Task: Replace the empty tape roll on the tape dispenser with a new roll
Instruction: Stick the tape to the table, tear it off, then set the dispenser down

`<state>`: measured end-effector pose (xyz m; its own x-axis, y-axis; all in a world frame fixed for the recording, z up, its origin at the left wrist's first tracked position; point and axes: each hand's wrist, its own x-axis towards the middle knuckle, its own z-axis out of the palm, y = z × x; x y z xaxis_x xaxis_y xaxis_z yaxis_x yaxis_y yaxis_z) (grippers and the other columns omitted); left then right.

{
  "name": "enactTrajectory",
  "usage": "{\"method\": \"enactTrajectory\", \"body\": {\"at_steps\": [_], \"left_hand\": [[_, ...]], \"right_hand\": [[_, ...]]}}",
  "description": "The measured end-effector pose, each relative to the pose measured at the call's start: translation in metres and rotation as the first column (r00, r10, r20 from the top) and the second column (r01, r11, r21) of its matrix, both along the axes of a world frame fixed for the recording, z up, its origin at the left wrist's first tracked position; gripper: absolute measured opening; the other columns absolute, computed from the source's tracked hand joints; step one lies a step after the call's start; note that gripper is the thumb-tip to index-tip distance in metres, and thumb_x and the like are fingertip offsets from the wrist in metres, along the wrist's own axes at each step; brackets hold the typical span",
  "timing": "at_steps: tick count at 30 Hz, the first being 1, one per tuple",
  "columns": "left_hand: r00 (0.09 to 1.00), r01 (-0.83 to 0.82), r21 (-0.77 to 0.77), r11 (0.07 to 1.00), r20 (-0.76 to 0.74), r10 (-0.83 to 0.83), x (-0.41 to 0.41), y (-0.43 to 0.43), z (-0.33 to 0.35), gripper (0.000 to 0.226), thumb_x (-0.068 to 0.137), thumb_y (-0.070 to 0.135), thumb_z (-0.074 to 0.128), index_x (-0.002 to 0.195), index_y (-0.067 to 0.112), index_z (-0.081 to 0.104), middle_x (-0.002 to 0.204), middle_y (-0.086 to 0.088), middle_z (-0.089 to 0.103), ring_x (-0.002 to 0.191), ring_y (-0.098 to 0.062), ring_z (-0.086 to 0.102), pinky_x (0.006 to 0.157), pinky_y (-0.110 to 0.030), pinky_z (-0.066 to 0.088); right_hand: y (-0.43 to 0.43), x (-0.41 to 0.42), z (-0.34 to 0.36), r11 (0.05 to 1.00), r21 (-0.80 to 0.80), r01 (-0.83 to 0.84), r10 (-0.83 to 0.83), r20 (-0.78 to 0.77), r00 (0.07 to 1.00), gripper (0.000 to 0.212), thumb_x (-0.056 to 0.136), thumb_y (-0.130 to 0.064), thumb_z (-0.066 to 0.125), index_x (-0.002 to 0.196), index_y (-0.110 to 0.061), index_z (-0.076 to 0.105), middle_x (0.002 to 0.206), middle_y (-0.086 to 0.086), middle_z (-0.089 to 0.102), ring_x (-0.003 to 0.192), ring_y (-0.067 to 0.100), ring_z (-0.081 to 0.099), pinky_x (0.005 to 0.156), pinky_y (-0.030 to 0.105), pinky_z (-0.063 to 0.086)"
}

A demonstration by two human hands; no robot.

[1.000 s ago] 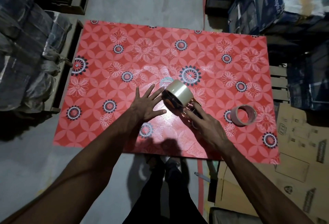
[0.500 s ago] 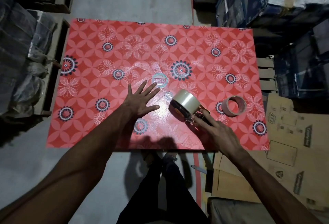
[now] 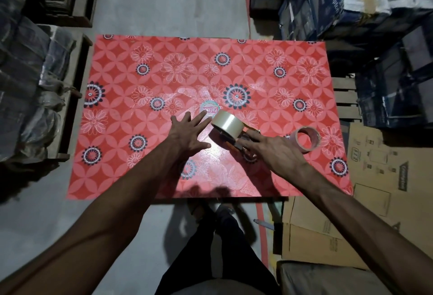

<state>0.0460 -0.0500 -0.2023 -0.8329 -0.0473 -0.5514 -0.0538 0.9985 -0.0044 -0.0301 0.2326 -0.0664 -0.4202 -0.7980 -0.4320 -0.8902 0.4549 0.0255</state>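
I keep my right hand (image 3: 274,152) gripping the tape dispenser (image 3: 236,141), new roll (image 3: 228,125) mounted; left hand (image 3: 188,134) spreads open-fingered on the surface (image 3: 131,98) (probably steadying), empty roll (image 3: 305,139) discarded right.

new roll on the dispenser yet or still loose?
On. The new roll sits mounted on the tape dispenser; the empty core lies apart beside it.

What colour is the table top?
Red table top with white and dark flower patterns, seen in the head view.

It is a storeroom or warehouse: stacked cartons (image 3: 328,2) at far right, flattened cardboard (image 3: 375,189), concrete floor (image 3: 164,2).
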Motion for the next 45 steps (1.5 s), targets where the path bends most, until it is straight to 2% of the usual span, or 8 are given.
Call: {"method": "enactTrajectory", "body": {"at_steps": [7, 13, 20, 25, 29, 33, 39, 45], "left_hand": [[0.988, -0.131, 0.116, 0.985, 0.097, 0.12, -0.004, 0.002, -0.001, 0.108, 0.086, 0.09, 0.049, 0.171, 0.042, 0.003, 0.178, 0.018, -0.016, 0.166, -0.038, -0.011, 0.108, -0.094, 0.008], [0.983, -0.155, 0.181, 0.971, 0.122, 0.134, -0.005, 0.002, 0.011, 0.106, 0.09, 0.082, 0.057, 0.172, 0.041, 0.004, 0.179, 0.016, -0.013, 0.165, -0.04, -0.012, 0.11, -0.088, 0.028], [0.983, -0.151, 0.154, 0.976, 0.126, 0.132, -0.005, 0.0, 0.006, 0.107, 0.087, 0.087, 0.054, 0.171, 0.044, 0.004, 0.179, 0.019, -0.013, 0.165, -0.038, -0.009, 0.109, -0.084, 0.032], [0.983, -0.154, 0.12, 0.981, 0.116, 0.14, -0.003, 0.0, 0.005, 0.107, 0.087, 0.091, 0.046, 0.169, 0.047, -0.007, 0.177, 0.021, -0.018, 0.166, -0.035, -0.012, 0.111, -0.085, 0.027], [0.984, -0.162, 0.148, 0.976, 0.097, 0.149, 0.0, -0.003, -0.001, 0.107, 0.086, 0.093, 0.043, 0.167, 0.05, -0.01, 0.177, 0.022, -0.019, 0.166, -0.034, -0.015, 0.112, -0.088, 0.023], [0.984, -0.17, 0.196, 0.966, 0.081, 0.157, 0.001, -0.004, -0.005, 0.107, 0.086, 0.092, 0.047, 0.168, 0.05, -0.007, 0.176, 0.023, -0.018, 0.166, -0.034, -0.016, 0.112, -0.089, 0.02], [0.984, -0.177, 0.222, 0.959, 0.054, 0.169, 0.002, -0.002, -0.007, 0.108, 0.086, 0.088, 0.052, 0.169, 0.047, -0.003, 0.178, 0.02, -0.017, 0.166, -0.037, -0.014, 0.112, -0.088, 0.019], [0.974, -0.225, 0.274, 0.935, 0.064, 0.216, -0.001, 0.005, -0.007, 0.112, 0.087, 0.075, 0.067, 0.172, 0.04, 0.003, 0.18, 0.015, -0.012, 0.165, -0.043, -0.011, 0.114, -0.086, 0.018]], "right_hand": [[-0.05, -0.001, 0.019, 0.999, 0.043, -0.031, 0.03, 0.019, 0.999, 0.056, 0.099, -0.014, 0.056, 0.147, -0.041, 0.05, 0.148, -0.014, 0.047, 0.093, 0.028, 0.071, 0.068, 0.038, 0.055], [-0.091, -0.006, 0.014, 0.99, 0.139, 0.006, 0.001, -0.051, 0.999, 0.029, 0.1, -0.015, 0.055, 0.123, -0.024, 0.069, 0.112, -0.004, 0.071, 0.088, 0.025, 0.073, 0.06, 0.034, 0.047], [-0.11, 0.0, 0.027, 0.972, 0.207, 0.114, -0.105, -0.052, 0.993, 0.022, 0.1, -0.02, 0.058, 0.115, -0.007, 0.068, 0.082, 0.001, 0.049, 0.091, 0.028, 0.072, 0.063, 0.034, 0.046], [-0.121, -0.004, 0.034, 0.936, 0.266, 0.232, -0.24, -0.003, 0.971, 0.027, 0.101, -0.015, 0.056, 0.127, -0.01, 0.062, 0.103, 0.007, 0.067, 0.098, 0.027, 0.071, 0.072, 0.033, 0.055], [-0.092, -0.029, 0.029, 0.909, 0.345, 0.232, -0.266, 0.052, 0.963, 0.026, 0.097, -0.016, 0.054, 0.112, -0.014, 0.075, 0.076, -0.001, 0.057, 0.068, 0.02, 0.062, 0.056, 0.027, 0.046], [-0.064, -0.043, 0.04, 0.912, 0.308, 0.27, -0.324, 0.14, 0.936, 0.029, 0.095, -0.02, 0.06, 0.12, -0.028, 0.072, 0.093, 0.004, 0.066, 0.071, 0.025, 0.062, 0.05, 0.028, 0.044], [-0.012, -0.079, 0.038, 0.803, 0.049, 0.593, -0.564, 0.382, 0.732, 0.036, 0.094, -0.023, 0.072, 0.129, -0.02, 0.068, 0.118, 0.009, 0.073, 0.101, 0.027, 0.07, 0.087, 0.038, 0.056], [0.012, -0.085, 0.012, 0.471, -0.084, 0.878, -0.663, 0.623, 0.415, 0.065, 0.069, -0.027, 0.096, 0.126, -0.02, 0.065, 0.11, -0.002, 0.069, 0.103, 0.016, 0.065, 0.086, 0.026, 0.047]]}}
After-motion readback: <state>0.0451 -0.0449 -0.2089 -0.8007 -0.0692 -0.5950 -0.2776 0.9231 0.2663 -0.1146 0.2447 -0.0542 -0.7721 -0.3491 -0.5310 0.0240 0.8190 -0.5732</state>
